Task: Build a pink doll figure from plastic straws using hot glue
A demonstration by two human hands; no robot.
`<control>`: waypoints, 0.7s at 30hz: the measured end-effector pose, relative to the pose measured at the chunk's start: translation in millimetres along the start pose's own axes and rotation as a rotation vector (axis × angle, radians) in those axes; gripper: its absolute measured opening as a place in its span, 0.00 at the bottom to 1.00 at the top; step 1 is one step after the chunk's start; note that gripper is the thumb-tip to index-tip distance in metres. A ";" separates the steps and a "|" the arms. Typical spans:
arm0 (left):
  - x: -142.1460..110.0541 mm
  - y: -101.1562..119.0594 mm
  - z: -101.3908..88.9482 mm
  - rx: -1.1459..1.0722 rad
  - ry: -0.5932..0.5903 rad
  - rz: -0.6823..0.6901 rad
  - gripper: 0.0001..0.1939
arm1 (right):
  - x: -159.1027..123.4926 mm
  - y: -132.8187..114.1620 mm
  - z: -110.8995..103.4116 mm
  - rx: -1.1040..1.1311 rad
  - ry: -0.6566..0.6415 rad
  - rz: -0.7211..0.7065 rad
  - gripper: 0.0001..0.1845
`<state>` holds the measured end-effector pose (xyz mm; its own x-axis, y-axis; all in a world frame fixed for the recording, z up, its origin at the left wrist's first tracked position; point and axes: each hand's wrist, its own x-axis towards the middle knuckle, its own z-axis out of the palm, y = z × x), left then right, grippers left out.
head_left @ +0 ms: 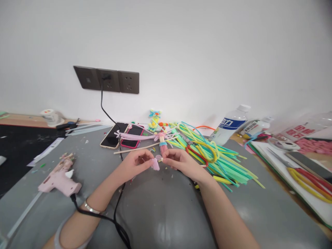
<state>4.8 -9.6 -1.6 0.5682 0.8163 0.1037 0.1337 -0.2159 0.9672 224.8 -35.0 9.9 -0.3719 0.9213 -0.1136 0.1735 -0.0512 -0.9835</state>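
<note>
My left hand [137, 163] pinches a small lilac tuft of pipe cleaner [156, 164] between thumb and fingertips. A thin lilac loop [158, 157] shows just above it, between the two hands. My right hand [181, 161] is closed at the fingertips, close beside the loop, on a tiny pale yellow bit [161, 159] whose kind I cannot make out. Directly behind my hands lies a bundle of pink pipe cleaners [164, 148] with a blue band round it. Longer lilac pipe cleaners [140, 137] stretch to the left of that bundle.
A pink glue gun [61, 181] lies at left, its black cord [119, 200] crossing under my left forearm. Two phones [114, 135] lie behind. Green and yellow pipe cleaners [225, 162] spread at right, near a bottle [230, 124]. Scissors [308, 180] rest on white paper.
</note>
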 end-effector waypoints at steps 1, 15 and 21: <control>-0.2 -0.4 0.2 0.005 -0.007 0.000 0.10 | -0.1 0.3 0.5 -0.005 -0.001 0.000 0.20; -1.2 -1.2 -0.3 0.025 -0.039 -0.020 0.12 | 0.3 3.7 4.2 -0.044 -0.008 -0.017 0.18; -1.0 -3.3 0.1 0.043 -0.035 -0.019 0.13 | 0.5 4.1 4.0 -0.064 -0.012 -0.028 0.18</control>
<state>3.9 -9.7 -4.9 0.5931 0.8015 0.0769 0.1791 -0.2245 0.9579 221.6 -36.3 5.2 -0.3887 0.9172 -0.0878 0.2204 0.0000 -0.9754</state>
